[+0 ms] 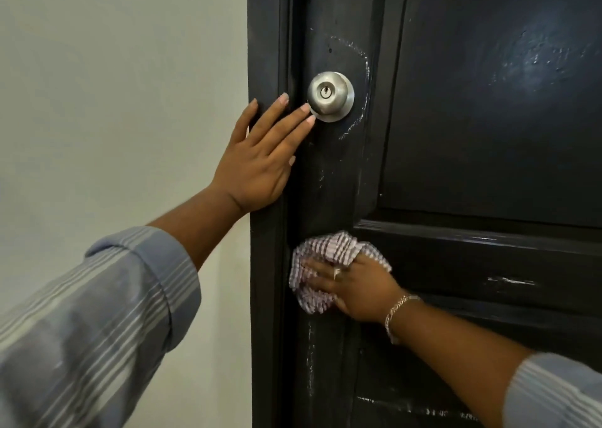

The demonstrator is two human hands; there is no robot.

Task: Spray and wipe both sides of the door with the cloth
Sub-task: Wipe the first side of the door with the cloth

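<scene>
Right hand [361, 289] presses checked cloth [321, 255], seemingly woven.

Checked cloth [329, 264] bunched vs. black door [488, 118]

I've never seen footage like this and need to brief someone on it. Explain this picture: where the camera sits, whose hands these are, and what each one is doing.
There is no machine here. One picture, taken by a wide-angle camera worn on a person's head, looking forward and down, so the two arms reaching in are the wearer's own.

The left hand lies flat with straight fingers against the edge of the black door, its fingertips right beside the silver knob, which has a keyhole in its middle.

The right hand presses a checked cloth against the door below the knob, with no clenched grip visible. A chain bracelet is on that wrist. To the left is a pale wall. No spray bottle is in view.
</scene>
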